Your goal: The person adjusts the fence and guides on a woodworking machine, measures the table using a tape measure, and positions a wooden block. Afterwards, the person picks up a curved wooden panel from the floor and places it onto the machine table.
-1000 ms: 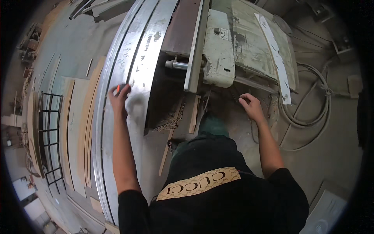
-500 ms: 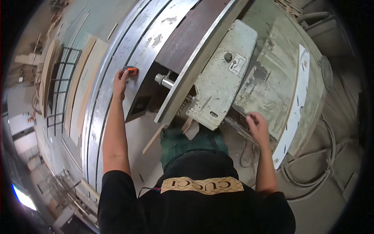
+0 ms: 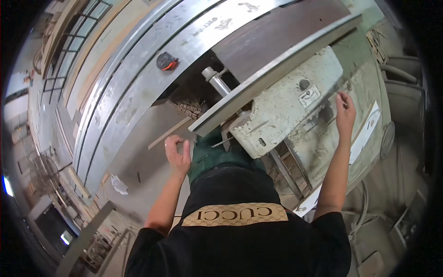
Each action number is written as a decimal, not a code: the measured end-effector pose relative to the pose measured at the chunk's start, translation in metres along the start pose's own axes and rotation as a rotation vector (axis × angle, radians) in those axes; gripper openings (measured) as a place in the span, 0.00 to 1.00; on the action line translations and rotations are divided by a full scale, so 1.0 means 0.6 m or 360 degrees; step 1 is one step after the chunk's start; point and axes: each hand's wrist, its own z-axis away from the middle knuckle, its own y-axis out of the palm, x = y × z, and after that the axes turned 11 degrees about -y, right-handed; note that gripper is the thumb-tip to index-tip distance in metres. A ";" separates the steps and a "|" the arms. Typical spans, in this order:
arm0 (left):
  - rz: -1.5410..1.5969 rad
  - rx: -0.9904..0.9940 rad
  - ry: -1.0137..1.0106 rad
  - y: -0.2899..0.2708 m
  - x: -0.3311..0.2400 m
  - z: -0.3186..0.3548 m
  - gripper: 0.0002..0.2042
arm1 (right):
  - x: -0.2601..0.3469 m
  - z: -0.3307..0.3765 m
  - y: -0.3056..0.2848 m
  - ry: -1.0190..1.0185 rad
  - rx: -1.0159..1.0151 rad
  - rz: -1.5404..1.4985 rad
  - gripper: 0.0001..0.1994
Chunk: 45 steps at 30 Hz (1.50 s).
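My left hand (image 3: 177, 154) hangs by my green trouser leg with nothing in it, fingers loosely apart. A black and orange tape measure (image 3: 166, 61) lies alone on the long steel sliding table (image 3: 138, 92), well away from that hand. My right hand (image 3: 345, 111) reaches forward and rests its fingers on the dusty pale-green top of the saw machine (image 3: 286, 104). It holds nothing. A dark brown board (image 3: 277, 32) lies on the machine behind a grey metal fence bar (image 3: 277, 69).
A steel round bar (image 3: 217, 81) sticks out under the fence. Wood strips (image 3: 168, 133) and scraps lie on the concrete floor by my feet. Boards and a metal grid (image 3: 69, 51) lie at the left. Hoses (image 3: 369, 217) run at the right.
My left hand has left the tape measure on the steel table and drawn back to my thigh. My right hand has moved forward onto the machine top.
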 end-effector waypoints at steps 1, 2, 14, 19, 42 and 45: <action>0.0004 0.0171 -0.0056 0.004 0.015 -0.002 0.08 | -0.010 -0.031 0.007 -0.0052 -0.0035 0.0062 0.17; 0.0020 0.0354 -0.0111 0.011 0.025 -0.001 0.08 | -0.018 -0.062 0.013 -0.0055 -0.0047 0.0042 0.19; 0.0118 0.2229 -0.0523 0.260 0.167 0.034 0.42 | -0.098 -0.210 0.112 -0.0094 -0.0199 0.0576 0.28; 0.0627 0.2140 -0.0925 0.291 0.209 0.092 0.36 | -0.076 -0.224 0.157 -0.0124 -0.0186 0.0484 0.29; 0.0433 0.1559 -0.1161 0.213 -0.062 0.012 0.57 | -0.078 -0.250 0.078 0.0249 0.0092 0.0013 0.26; 0.0500 0.1562 -0.1191 0.221 -0.050 0.019 0.57 | -0.075 -0.253 0.072 0.0259 0.0075 0.0025 0.26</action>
